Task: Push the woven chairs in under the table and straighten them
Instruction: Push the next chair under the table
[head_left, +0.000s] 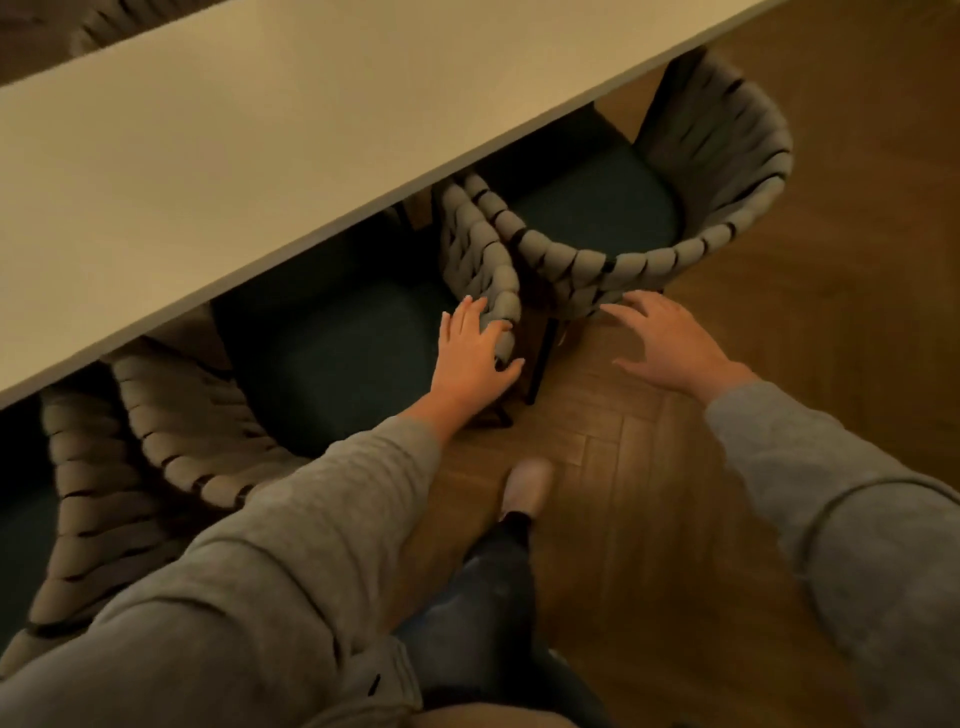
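Now my left hand (475, 353) lies on the woven rim of the middle chair (322, 343). The fingers are straight and spread across the weave, the thumb stuck out on the near side of the rim, so the hand is laid flat rather than clasped. Ahead of those fingers the chair's dark seat runs partly under the table (260, 130), whose pale edge crosses just beyond my fingertips. My right hand (665, 343) is spread wide, palm down, holding nothing. Its fingertips are at the foot of the right chair's (727, 145) woven back, and I cannot tell whether they touch it. That chair sits beyond my right hand, seat partly under the table, back turned at an angle to the table edge. Its rim nearly meets the middle chair's between my two hands. Outside my left arm a left chair (88, 493) stands close against the middle one. Below my hands, one shoe (527, 488) rests on the wood floor (649, 493).
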